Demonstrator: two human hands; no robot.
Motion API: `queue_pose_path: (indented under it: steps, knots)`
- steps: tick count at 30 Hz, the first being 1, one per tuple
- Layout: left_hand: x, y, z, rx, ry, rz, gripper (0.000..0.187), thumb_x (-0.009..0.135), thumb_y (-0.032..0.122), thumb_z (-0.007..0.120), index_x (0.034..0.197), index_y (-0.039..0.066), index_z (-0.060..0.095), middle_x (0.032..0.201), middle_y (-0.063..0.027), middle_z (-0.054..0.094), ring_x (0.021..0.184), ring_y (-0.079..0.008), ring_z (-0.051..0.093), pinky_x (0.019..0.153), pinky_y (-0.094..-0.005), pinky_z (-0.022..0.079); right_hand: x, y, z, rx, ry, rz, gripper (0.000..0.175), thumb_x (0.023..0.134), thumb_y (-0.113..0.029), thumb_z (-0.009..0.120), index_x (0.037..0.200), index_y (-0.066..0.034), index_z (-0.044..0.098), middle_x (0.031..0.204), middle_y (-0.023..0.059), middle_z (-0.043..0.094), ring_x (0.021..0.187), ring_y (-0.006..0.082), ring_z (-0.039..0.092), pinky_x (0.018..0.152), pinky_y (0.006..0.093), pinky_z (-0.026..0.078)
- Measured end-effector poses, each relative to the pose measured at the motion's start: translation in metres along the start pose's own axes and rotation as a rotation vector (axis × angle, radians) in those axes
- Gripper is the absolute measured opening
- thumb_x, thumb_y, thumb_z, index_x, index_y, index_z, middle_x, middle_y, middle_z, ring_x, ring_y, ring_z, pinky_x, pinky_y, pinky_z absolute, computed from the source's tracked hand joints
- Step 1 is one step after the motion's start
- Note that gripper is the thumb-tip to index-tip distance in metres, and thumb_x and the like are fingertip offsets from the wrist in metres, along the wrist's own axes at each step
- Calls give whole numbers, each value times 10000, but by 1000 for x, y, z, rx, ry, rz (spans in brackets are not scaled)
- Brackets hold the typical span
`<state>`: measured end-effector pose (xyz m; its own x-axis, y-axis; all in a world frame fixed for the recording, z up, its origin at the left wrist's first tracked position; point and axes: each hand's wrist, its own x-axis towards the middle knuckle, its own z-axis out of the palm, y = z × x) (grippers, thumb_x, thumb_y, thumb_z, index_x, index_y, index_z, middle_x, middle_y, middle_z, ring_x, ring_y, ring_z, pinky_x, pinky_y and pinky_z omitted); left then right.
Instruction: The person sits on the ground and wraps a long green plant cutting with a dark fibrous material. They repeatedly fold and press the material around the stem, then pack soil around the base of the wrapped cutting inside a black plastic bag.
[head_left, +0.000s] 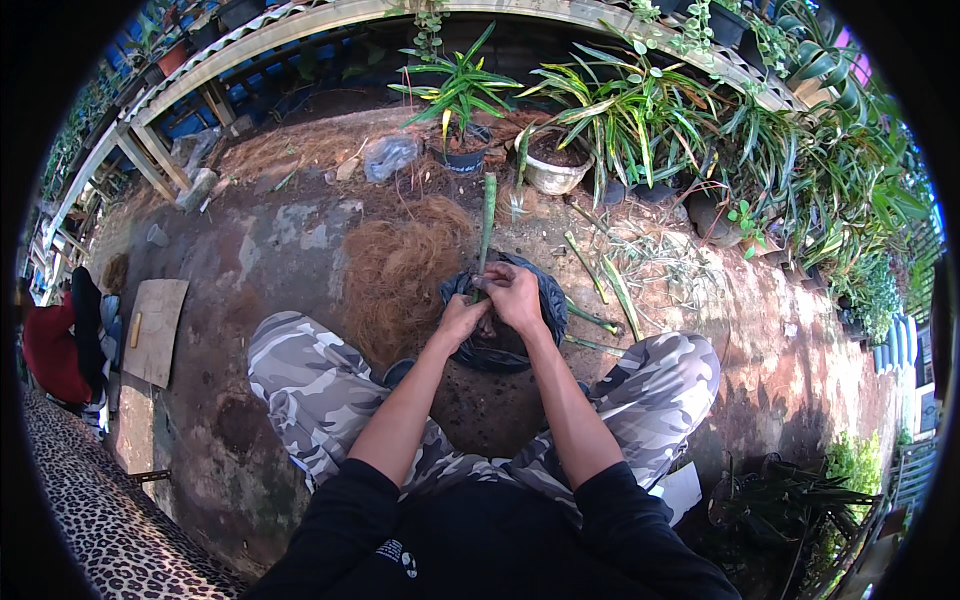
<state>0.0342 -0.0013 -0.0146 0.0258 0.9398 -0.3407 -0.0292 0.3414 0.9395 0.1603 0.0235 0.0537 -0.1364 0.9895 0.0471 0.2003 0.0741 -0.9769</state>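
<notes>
A thick green plant stem (488, 217) stands nearly upright above a black plastic grow bag (553, 289) between my knees. My right hand (514, 294) pinches the stem's lower part with thumb and fingertips. Just below and to the left, my left hand (460, 321) has its fingers closed around the stem near its base. The bag's rim is folded and crumpled, and dark material shows inside, partly hidden by my hands and wrists. To the bag's left lies a heap of brown coconut fibre (401, 270).
Cut green stems (619, 296) and dry strands (660, 259) lie right of the bag. Beyond are a black potted plant (461, 159), a pale pot (556, 171) and a clear plastic bag (391, 156). At left, a person in red (56, 352) is beside a flat board (156, 330).
</notes>
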Motion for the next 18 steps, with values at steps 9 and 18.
queue_pose_path:
  steps: [9,18]
  knots:
    - [-5,2,4,-15,6,110,139,900,165,605,916,30,632,741,-38,631,566,-126,592,501,-291,436,0,-6,0,98,-61,-15,260,830,50,622,1087,84,647,932,125,711,828,141,675,778,274,549]
    - [-6,6,12,-98,-122,200,98,935,111,531,996,36,544,704,-33,602,481,-111,550,449,-261,416,1,-4,3,143,-56,-26,233,869,76,568,1094,96,630,984,135,707,866,160,681,809,283,552]
